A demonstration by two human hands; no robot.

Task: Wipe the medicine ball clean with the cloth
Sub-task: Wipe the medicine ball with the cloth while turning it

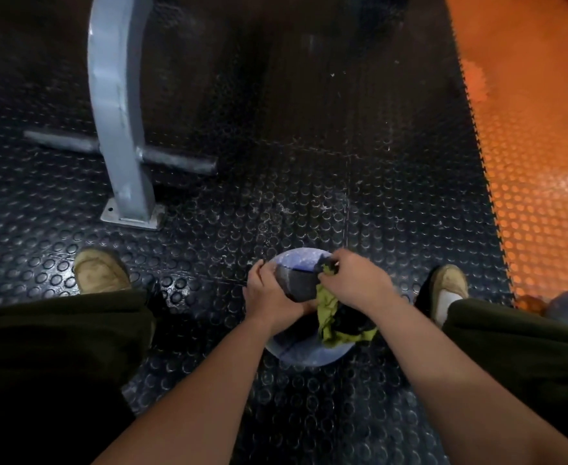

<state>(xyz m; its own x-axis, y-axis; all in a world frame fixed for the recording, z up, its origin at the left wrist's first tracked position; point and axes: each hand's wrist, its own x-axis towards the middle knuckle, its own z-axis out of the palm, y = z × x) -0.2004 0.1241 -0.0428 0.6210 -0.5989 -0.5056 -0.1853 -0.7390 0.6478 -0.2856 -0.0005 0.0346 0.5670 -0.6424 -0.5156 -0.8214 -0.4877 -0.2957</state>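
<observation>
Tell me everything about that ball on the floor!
The medicine ball is round, pale blue with a dark grey panel. It sits on the studded black floor. The left hand grips its left side. The right hand holds a green cloth against its top right, and the cloth hangs over the near side.

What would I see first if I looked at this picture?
Low in the middle, the left hand holds a blue-grey medicine ball while the right hand grips a green cloth against it. Bright orange floor glows along the right side, and a grey metal post stands at the upper left.
</observation>
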